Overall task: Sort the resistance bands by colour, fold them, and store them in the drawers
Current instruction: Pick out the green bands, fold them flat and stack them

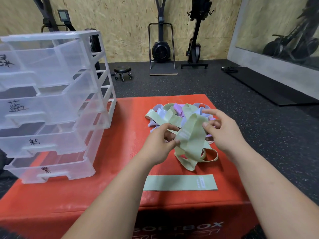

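A tangled heap of resistance bands (174,114) in pale green, lilac and pink lies at the far side of the red soft box (112,178). I hold one pale green band (191,140) up above the heap. My left hand (158,144) pinches its left edge near the white label. My right hand (222,130) pinches its right edge with thumb and fingers, the index finger stretched out. A second green band (179,182) lies flat near the box's front edge. A looped green band (209,155) lies under the held one.
A clear plastic drawer unit (51,104) with several hand-labelled drawers, all pulled partly out, stands on the left of the box. Beyond are a dark rubber floor, a small wheeled stool (122,71), exercise machines (161,49) against a chipboard wall, and a black mat (269,87) at the right.
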Action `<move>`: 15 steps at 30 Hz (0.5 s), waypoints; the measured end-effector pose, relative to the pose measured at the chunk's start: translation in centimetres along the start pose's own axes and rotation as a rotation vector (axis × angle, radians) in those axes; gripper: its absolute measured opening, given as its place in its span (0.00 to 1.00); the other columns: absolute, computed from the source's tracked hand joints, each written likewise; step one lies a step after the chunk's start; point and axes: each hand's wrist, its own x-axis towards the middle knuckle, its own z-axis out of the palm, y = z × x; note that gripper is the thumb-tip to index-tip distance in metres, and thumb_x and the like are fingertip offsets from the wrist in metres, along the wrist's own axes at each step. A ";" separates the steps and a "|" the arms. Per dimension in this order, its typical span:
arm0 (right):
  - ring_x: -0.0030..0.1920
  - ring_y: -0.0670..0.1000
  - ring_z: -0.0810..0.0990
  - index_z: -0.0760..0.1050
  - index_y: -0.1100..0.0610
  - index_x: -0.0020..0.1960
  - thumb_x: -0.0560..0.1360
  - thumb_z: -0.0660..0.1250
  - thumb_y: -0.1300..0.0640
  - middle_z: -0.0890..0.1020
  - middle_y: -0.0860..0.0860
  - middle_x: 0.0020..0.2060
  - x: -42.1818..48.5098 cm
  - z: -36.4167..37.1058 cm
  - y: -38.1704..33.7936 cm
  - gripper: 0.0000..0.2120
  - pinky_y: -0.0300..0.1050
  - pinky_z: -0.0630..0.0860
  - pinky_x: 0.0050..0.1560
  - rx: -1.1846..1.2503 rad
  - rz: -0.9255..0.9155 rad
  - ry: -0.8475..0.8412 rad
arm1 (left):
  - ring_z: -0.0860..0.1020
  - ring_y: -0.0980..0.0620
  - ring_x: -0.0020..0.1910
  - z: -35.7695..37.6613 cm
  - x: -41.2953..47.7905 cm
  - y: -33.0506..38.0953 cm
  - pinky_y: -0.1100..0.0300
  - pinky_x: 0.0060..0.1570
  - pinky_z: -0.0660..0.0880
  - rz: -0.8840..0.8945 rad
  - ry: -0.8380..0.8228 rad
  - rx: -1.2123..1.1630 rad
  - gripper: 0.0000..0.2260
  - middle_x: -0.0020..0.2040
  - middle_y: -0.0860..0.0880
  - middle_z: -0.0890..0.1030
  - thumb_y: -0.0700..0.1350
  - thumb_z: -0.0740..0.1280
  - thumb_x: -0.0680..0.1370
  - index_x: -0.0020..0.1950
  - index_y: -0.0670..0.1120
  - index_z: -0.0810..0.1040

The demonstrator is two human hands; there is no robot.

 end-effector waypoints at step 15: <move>0.43 0.50 0.80 0.78 0.45 0.49 0.72 0.76 0.59 0.82 0.48 0.46 0.2 0.5 2.2 0.12 0.42 0.72 0.42 -0.446 0.024 -0.189 | 0.81 0.55 0.39 -3.5 -0.7 -0.7 0.57 0.45 0.81 -0.017 0.202 -0.067 0.13 0.45 0.45 0.85 0.37 0.77 0.75 0.57 0.50 0.83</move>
